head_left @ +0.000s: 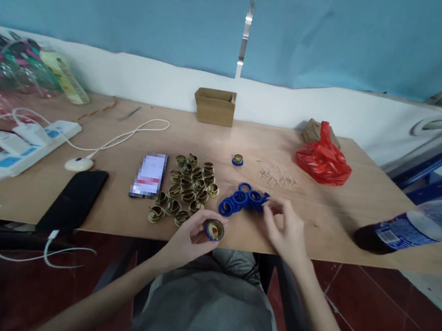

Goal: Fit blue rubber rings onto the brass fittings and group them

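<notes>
My left hand (194,230) is closed around a brass-coloured round fitting (208,230) with a blue ring (214,238) on its rim, its opening facing up toward me. At the right end of a pile of blue rings (240,198), my right hand (285,229) has its thumb and forefinger curled together at a tilted blue ring (264,200); the fingers partly hide their contact. Several brass-coloured fittings (187,196) stand grouped left of the rings. Farther back sits a single fitting with a blue ring (238,160). Thin clear rings (273,181) lie scattered right of it.
A lit phone (149,174) and a dark phone (73,199) lie to the left, near a power strip (35,150) with white cables. Behind are a cardboard box (216,109) and a red plastic bag (324,161). A bottle of dark drink (406,232) lies at the right.
</notes>
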`<action>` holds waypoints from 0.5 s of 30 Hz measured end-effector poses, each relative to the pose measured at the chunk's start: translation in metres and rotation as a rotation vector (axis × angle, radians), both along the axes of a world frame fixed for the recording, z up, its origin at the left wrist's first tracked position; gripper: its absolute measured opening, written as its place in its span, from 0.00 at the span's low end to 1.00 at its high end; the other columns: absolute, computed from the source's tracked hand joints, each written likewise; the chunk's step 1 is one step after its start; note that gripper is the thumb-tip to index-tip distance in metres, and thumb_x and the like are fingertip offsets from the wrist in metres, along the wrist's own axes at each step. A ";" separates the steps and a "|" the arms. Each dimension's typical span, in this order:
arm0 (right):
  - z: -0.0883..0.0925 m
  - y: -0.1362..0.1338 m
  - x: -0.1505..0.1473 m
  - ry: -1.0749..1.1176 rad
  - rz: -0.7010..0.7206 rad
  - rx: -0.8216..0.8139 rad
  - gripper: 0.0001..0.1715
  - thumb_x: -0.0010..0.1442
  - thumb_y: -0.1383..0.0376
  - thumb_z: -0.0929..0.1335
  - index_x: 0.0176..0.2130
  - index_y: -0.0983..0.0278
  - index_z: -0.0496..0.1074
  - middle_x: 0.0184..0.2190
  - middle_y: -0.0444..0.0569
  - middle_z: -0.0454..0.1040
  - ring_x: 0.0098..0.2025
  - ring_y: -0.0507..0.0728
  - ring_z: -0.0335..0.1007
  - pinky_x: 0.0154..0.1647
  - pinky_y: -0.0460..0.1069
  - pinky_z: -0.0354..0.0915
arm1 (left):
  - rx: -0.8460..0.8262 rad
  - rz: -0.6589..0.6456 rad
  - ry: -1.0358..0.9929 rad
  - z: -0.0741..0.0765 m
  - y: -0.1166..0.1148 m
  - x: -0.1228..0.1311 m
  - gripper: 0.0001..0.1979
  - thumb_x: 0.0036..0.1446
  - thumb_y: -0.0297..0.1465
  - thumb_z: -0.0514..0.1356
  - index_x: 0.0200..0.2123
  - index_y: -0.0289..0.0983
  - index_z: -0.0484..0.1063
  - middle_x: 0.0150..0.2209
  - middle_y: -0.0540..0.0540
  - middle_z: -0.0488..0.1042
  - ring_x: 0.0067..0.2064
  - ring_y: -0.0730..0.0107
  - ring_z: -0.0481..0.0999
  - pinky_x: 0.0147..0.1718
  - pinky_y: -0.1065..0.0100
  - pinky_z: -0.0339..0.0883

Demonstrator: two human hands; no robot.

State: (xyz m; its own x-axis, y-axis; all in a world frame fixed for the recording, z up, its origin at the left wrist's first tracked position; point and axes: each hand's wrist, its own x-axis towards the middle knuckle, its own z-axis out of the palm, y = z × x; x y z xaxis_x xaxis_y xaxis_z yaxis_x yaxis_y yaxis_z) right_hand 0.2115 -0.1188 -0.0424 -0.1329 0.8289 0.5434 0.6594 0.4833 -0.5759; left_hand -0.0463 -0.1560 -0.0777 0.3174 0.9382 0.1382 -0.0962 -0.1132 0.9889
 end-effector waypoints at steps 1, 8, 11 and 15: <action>0.001 0.013 0.014 -0.015 -0.094 -0.077 0.09 0.68 0.61 0.66 0.47 0.61 0.69 0.35 0.50 0.79 0.33 0.59 0.78 0.35 0.51 0.70 | 0.027 0.006 0.012 -0.001 0.000 0.000 0.18 0.56 0.23 0.65 0.50 0.39 0.71 0.52 0.42 0.76 0.52 0.64 0.77 0.53 0.65 0.69; -0.007 0.110 0.080 -0.340 -0.178 -0.471 0.16 0.62 0.61 0.69 0.49 0.65 0.70 0.32 0.52 0.79 0.34 0.61 0.75 0.33 0.50 0.63 | 0.043 -0.035 0.111 -0.012 -0.003 0.001 0.19 0.58 0.21 0.62 0.52 0.40 0.69 0.50 0.43 0.75 0.47 0.67 0.76 0.47 0.67 0.69; -0.008 0.140 0.082 -0.368 -0.090 -0.552 0.19 0.59 0.60 0.72 0.47 0.65 0.70 0.27 0.46 0.75 0.30 0.58 0.72 0.30 0.48 0.61 | 0.037 -0.056 0.109 -0.013 -0.003 0.000 0.18 0.59 0.22 0.62 0.51 0.40 0.69 0.52 0.43 0.74 0.51 0.65 0.76 0.50 0.65 0.68; -0.011 0.160 0.079 -0.341 -0.053 -0.590 0.14 0.57 0.62 0.74 0.40 0.64 0.69 0.22 0.41 0.70 0.26 0.53 0.66 0.27 0.46 0.60 | 0.039 -0.092 0.126 -0.009 -0.003 -0.001 0.16 0.61 0.25 0.62 0.51 0.39 0.69 0.54 0.40 0.73 0.56 0.61 0.74 0.53 0.63 0.68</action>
State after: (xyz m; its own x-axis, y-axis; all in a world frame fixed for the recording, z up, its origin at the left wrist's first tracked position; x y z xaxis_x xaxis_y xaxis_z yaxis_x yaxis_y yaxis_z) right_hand 0.2903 0.0408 -0.0533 -0.1671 0.9837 -0.0662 0.8647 0.1140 -0.4891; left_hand -0.0471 -0.1590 -0.0867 0.4192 0.8989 0.1275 0.0168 -0.1480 0.9888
